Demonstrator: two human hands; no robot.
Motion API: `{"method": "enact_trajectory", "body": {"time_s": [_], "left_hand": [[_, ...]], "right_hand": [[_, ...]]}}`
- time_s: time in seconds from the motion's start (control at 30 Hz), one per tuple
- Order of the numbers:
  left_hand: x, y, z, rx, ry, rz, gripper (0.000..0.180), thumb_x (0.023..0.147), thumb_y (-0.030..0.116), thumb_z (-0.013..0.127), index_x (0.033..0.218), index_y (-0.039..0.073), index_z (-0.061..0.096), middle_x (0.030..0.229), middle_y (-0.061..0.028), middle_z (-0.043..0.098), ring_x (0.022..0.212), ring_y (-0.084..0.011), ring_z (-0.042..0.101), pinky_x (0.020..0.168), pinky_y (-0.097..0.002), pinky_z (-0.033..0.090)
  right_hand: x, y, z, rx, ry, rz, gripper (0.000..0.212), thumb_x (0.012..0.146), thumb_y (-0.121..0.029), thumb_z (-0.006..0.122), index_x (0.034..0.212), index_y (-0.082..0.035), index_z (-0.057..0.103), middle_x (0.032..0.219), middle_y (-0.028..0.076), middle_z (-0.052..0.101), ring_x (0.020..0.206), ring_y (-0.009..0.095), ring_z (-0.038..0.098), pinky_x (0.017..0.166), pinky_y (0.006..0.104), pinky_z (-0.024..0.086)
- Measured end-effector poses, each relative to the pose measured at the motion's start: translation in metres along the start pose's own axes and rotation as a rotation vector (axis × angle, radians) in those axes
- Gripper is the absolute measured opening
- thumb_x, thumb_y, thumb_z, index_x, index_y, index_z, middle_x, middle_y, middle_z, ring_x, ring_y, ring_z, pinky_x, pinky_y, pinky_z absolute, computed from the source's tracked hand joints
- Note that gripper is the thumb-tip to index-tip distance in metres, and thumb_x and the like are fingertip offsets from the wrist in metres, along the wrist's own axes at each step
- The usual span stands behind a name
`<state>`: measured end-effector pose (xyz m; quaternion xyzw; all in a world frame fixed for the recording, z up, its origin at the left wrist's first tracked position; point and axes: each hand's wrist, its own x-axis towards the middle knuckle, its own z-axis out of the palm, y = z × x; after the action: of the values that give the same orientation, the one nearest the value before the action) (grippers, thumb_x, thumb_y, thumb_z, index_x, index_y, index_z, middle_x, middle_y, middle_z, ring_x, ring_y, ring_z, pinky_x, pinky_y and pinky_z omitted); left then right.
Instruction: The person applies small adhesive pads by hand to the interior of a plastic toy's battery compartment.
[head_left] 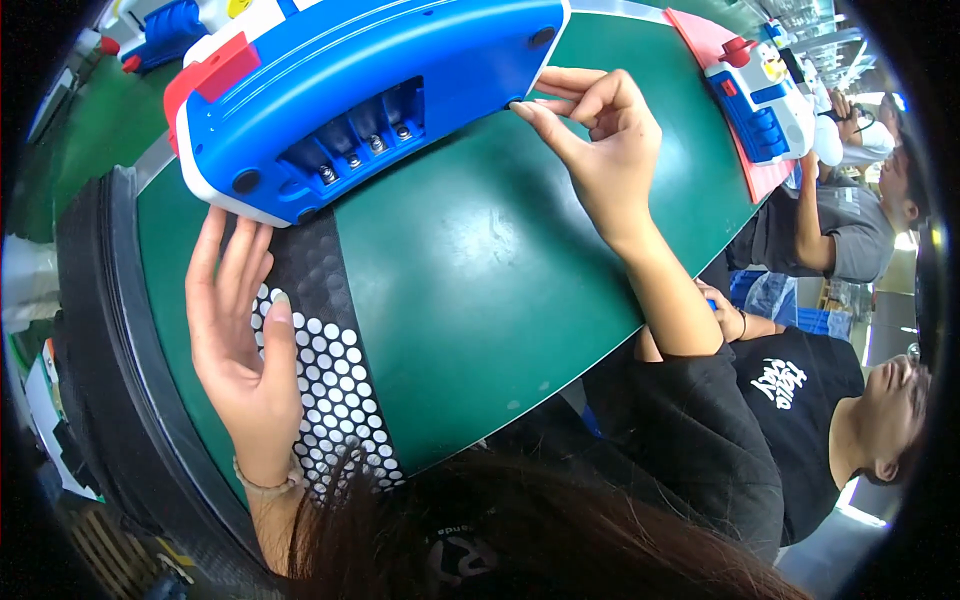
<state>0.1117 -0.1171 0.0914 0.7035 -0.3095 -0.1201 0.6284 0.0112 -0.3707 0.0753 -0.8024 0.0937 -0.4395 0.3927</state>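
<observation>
A blue and white plastic toy (460, 90) with a red handle-like part (212, 78) is tipped up, its underside facing me. In that underside a battery compartment (365, 130) lies uncovered, metal springs showing and no batteries in it. Dark round pads (246, 181) sit near the corners. My left hand (240, 350) is open, its stretched fingers touching the toy's lower left edge and the thumb apart. At the lower right corner, my right hand (610, 150) is closed, with the thumb tip against a small dark pad and the other fingers partly behind the toy.
Beneath my left hand lies a black sheet with white round dots (340, 380) on the green table (480, 300). A black belt-like strip (110, 330) runs along the left. A similar toy (765, 110) rests on a pink mat (715, 60) at right, near other people (830, 400).
</observation>
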Motion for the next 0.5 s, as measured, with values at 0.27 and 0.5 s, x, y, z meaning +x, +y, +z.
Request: {"method": "enact_trajectory", "body": {"time_s": [0.27, 0.5], "left_hand": [[0.005, 0.019, 0.002, -0.068, 0.135, -0.086, 0.05, 0.091, 0.012, 0.04, 0.134, -0.004, 0.019, 0.13, -0.0228, 0.037, 0.121, -0.0273, 0.038, 0.099, -0.035, 0.029], [0.038, 0.01, 0.015, -0.366, 0.197, -0.203, 0.059, 0.092, 0.036, 0.042, 0.132, -0.001, 0.021, 0.118, -0.0123, 0.044, 0.104, -0.019, 0.044, 0.089, -0.0307, 0.035]], "right_hand": [[0.03, 0.015, -0.027, 0.1, -0.215, 0.211, 0.024, 0.079, -0.001, 0.061, 0.095, 0.001, 0.043, 0.086, 0.016, 0.063, 0.084, 0.019, 0.062, 0.075, 0.0255, 0.05], [0.086, -0.009, 0.029, 0.35, -0.303, 0.691, 0.064, 0.091, -0.052, 0.026, 0.125, 0.0, 0.041, 0.109, 0.013, 0.055, 0.104, 0.019, 0.05, 0.094, 0.0321, 0.036]]}}
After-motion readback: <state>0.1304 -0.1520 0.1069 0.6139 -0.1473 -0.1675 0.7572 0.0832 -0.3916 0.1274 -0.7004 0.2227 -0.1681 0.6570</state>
